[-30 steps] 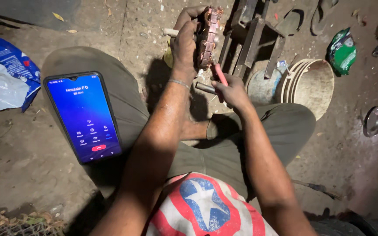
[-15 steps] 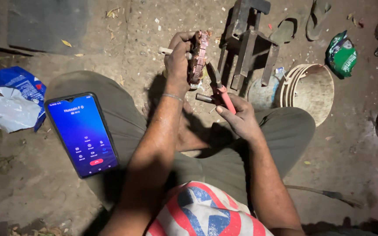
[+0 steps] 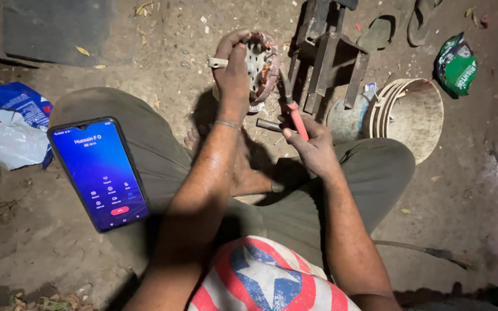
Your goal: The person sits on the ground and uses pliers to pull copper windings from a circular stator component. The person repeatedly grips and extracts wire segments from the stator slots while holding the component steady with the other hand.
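pliers (image 3: 291,103) tips hidden, sandal (image 3: 427,17) cut off

the pliers (image 3: 291,106) have swung upright, tip against the motor winding (image 3: 260,63).

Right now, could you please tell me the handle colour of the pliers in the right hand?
Red, seen in the head view: the pliers.

The round motor part of dull grey metal and coppery wire windings (image 3: 259,64) looks grimy and matt, and the pliers with red plastic-coated handles (image 3: 293,109) have dark, unpolished metal jaws. The black smartphone with a glossy glass screen (image 3: 100,173) rests on smooth olive cloth trousers (image 3: 162,155). The ground of rough, dusty concrete (image 3: 162,52) is matt, and beside it lie a crinkled blue and white plastic bag (image 3: 12,124) and a worn, pale round basin (image 3: 410,115).
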`<state>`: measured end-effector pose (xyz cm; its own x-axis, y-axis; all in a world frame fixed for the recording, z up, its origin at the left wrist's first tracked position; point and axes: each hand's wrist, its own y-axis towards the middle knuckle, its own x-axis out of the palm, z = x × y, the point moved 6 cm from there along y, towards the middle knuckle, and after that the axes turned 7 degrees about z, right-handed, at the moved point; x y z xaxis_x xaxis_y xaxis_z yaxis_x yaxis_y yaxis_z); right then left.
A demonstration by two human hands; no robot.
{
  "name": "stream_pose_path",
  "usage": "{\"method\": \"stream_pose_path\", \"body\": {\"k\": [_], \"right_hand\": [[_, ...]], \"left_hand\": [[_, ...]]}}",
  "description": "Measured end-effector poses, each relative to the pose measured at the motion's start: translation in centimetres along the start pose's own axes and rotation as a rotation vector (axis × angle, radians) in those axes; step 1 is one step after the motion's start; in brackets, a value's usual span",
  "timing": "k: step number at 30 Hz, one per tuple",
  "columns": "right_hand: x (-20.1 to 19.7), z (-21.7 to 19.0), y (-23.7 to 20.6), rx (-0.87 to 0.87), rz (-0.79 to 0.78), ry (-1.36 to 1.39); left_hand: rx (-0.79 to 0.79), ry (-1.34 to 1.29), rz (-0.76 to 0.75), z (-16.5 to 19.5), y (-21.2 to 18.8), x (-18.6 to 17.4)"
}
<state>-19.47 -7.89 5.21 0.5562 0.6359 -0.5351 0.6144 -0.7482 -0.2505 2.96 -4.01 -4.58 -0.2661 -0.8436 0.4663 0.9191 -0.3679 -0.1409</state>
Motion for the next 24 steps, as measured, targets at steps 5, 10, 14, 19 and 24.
{"method": "stream_pose_path", "body": {"k": [5,10,14,19,24], "right_hand": [[0.1,0.6,0.3,0.043,0.035,0.061],[0.4,-0.3,-0.4,0.105,-0.038,0.262],[2.2,-1.5,-1.5,0.284,-0.219,0.704],[3.4,-2.3,-0.9,0.358,-0.304,0.775],[3.1,-3.1,-0.6,0.346,-0.293,0.868]], "left_hand": [[0.14,0.048,0.12,0.6,0.2,-0.8],[0.242,0.346,0.254,1.9,-0.1,-1.3],[0.258,0.343,0.287,3.0,-0.8,-1.2],[0.319,0.484,0.239,4.7,-1.7,-0.7],[0.236,0.484,0.164,4.7,-1.8,0.2]]}}
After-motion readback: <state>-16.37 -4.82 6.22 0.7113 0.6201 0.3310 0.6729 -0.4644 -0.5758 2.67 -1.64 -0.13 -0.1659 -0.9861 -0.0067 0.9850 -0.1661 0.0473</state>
